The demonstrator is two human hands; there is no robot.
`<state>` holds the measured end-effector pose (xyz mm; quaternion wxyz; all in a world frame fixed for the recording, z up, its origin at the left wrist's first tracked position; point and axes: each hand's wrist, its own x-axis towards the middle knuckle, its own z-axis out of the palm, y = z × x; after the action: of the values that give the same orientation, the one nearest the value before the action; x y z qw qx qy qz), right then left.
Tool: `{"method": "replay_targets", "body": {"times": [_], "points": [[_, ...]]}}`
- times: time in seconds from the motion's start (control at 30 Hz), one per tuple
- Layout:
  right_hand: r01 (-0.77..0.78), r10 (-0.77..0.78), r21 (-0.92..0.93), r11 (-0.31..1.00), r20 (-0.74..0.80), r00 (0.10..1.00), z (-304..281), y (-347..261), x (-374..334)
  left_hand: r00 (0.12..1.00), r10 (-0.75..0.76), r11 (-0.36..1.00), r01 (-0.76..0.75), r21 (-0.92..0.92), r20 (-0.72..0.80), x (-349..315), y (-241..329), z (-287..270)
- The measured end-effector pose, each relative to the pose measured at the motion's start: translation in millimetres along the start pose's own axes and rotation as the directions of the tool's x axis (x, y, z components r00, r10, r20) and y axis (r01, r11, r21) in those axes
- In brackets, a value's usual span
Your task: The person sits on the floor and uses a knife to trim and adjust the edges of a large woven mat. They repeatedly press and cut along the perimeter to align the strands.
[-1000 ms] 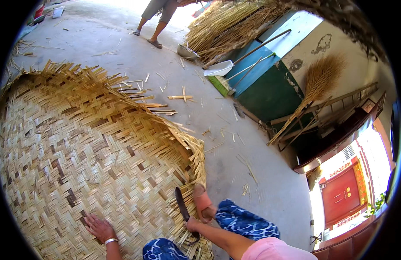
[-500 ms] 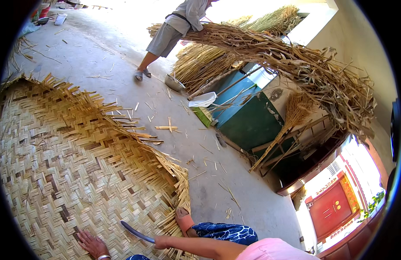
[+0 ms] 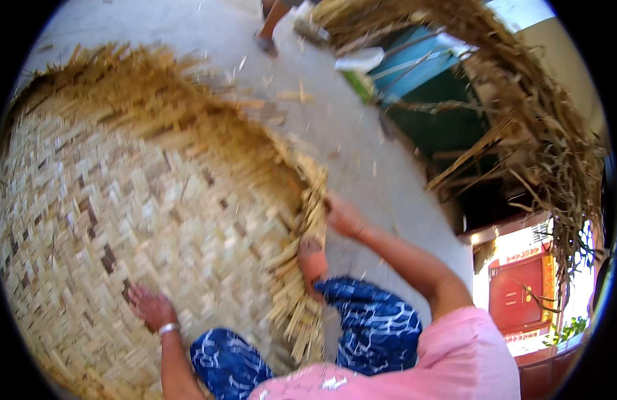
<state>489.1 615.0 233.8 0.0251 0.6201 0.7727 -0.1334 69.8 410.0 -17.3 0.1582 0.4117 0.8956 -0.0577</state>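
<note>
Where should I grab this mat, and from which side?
Probably the raised right rim of the mat, from the floor side: it curls up there, offering an edge to pinch. The right hand is at that rim.

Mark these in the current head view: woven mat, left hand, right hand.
Woven mat (image 3: 155, 220), head view: bare weave on its flat middle.
Left hand (image 3: 153, 309), head view: back of the hand.
Right hand (image 3: 344, 215), head view: middle of the hand, blurred.
</note>
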Motion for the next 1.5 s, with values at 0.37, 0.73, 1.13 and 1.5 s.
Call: {"method": "replay_targets", "body": {"times": [0.37, 0.73, 1.13, 1.5], "points": [[-0.035, 0.044, -0.121, 0.992, 0.071, 0.996, 129.9, 115.0, 5.4, 0.918, 0.148, 0.989, -0.13, 0.072, -0.369, 7.3, -16.6, 38.5], [0.232, -0.129, -0.143, 0.962, 0.514, 0.848, 167.9, 122.1, 73.4, 0.928, 0.154, 0.987, -0.131, 0.091, -0.338, 9.2, -18.9, 44.6], [0.294, -0.186, -0.083, 0.952, 0.609, 0.771, 157.0, 128.4, 83.0, 0.91, 0.194, 0.981, -0.189, 0.05, -0.367, 9.5, -13.3, 37.5], [0.628, -0.812, 0.525, 0.574, 0.467, 0.352, 178.2, -156.6, 143.7, 0.962, 0.11, 0.992, -0.093, 0.079, -0.251, 9.3, -10.7, 24.8]]}}
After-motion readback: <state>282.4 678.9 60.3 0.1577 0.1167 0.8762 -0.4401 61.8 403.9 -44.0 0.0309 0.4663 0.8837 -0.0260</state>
